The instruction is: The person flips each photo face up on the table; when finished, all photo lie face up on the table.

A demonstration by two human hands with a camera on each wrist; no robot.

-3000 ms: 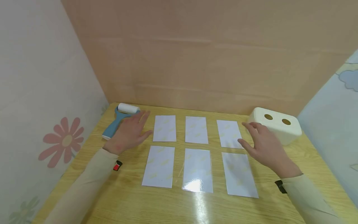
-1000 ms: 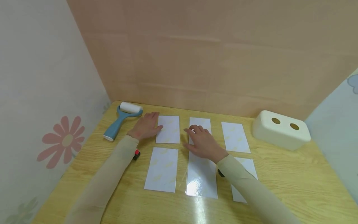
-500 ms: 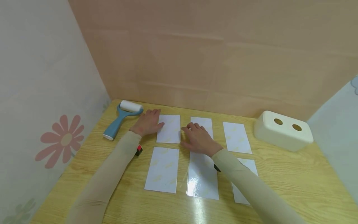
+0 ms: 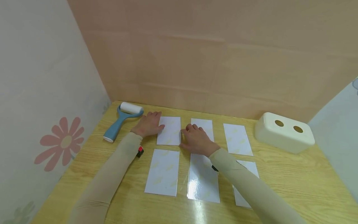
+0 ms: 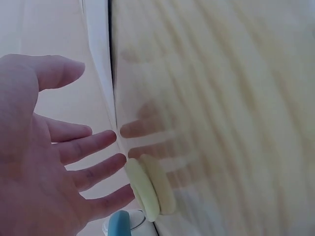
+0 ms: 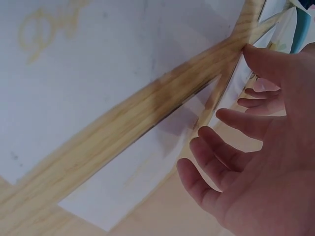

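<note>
Several white rectangular sheets with faint yellow marks lie on the wooden table in two rows. My left hand [image 4: 149, 124] is at the left edge of the back-left sheet [image 4: 171, 133], fingers stretched out and thumb over its edge. In the left wrist view, the left hand [image 5: 54, 162] has its fingers spread, holding nothing. My right hand [image 4: 198, 140] is at that sheet's right edge and partly hides the back-middle sheet [image 4: 205, 125]. In the right wrist view, the right hand [image 6: 251, 162] has loosely bent fingers with nothing between them. Whether either hand touches the sheet I cannot tell.
A blue-handled roller [image 4: 114, 130] with a white cylinder lies at the back left. At the back right stands a cream box [image 4: 282, 135] with two round holes. The front-left sheet [image 4: 162, 172], front-middle sheet [image 4: 203, 183] and back-right sheet [image 4: 238, 140] lie flat.
From over the roller and beside the back-right sheet, both hands have moved inward to the back-left sheet's two sides. Over the last half second they have barely moved. The sheets keep their places.
</note>
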